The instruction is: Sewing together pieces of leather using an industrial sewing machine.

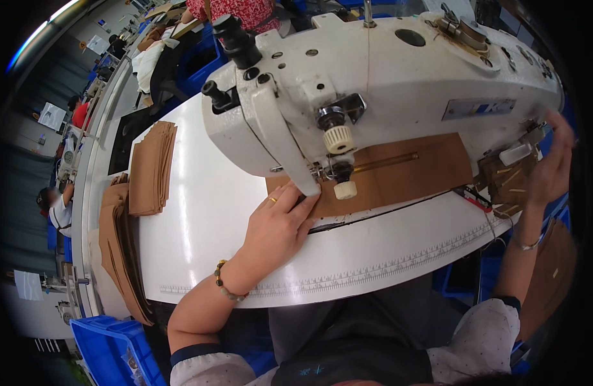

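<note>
Fingers of the left hand [280, 222] press flat, ungrasping, on the brown piece [399, 177] to steady it under the sewing machine [374, 77], while the right hand [554, 161] reaches open to the machine's far end.

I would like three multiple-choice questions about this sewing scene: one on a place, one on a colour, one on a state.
1. Where does the left hand rest?
A. on the flat brown leather-like piece under the needle of the white sewing machine
B. on the blue plastic crate
C. on the stacks

2. What colour are the stacked cut pieces at the left of the white table?
A. green
B. brown
C. black

3. How is the right hand?
A. closed around scissors
B. flat on the table
C. raised, fingers spread, at the machine's right end

Answers: 1 A, its fingers press the piece beside the presser foot; 2 B, they are tan-brown like the piece being sewn; 3 C, it is up by the machine's right end and holds nothing visible.
</note>
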Available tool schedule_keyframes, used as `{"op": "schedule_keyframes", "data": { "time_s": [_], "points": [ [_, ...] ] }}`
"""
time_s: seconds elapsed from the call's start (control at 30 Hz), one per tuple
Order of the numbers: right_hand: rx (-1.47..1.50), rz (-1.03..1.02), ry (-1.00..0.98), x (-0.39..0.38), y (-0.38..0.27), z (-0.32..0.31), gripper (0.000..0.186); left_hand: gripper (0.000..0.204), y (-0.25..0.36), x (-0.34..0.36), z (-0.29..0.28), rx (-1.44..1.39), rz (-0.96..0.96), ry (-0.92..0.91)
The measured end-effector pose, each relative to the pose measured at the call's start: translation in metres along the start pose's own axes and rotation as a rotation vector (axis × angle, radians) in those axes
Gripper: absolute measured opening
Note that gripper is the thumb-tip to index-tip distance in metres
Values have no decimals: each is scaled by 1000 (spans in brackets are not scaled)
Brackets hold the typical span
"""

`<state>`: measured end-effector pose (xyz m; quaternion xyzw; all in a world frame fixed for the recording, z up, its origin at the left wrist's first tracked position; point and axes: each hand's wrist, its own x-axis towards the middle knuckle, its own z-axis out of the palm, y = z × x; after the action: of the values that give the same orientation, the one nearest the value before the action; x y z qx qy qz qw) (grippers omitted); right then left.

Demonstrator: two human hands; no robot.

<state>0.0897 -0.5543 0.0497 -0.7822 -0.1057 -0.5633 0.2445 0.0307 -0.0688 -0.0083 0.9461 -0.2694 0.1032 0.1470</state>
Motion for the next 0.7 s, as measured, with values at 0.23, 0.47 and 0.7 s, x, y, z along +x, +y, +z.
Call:
{"op": "schedule_keyframes", "data": {
  "time_s": [0.23, 0.47, 0.7],
  "points": [
    [409, -513, -848, -86, -189, 126, 22, 40, -4, 3, -1, -97, 5, 55],
    [336, -467, -885, -102, -197, 141, 31, 36, -4, 0, 5, -75, 7, 73],
    [322, -470, -880, -106, -197, 142, 30, 36, -5, 3, 3, -46, 27, 55]
  ]
}}
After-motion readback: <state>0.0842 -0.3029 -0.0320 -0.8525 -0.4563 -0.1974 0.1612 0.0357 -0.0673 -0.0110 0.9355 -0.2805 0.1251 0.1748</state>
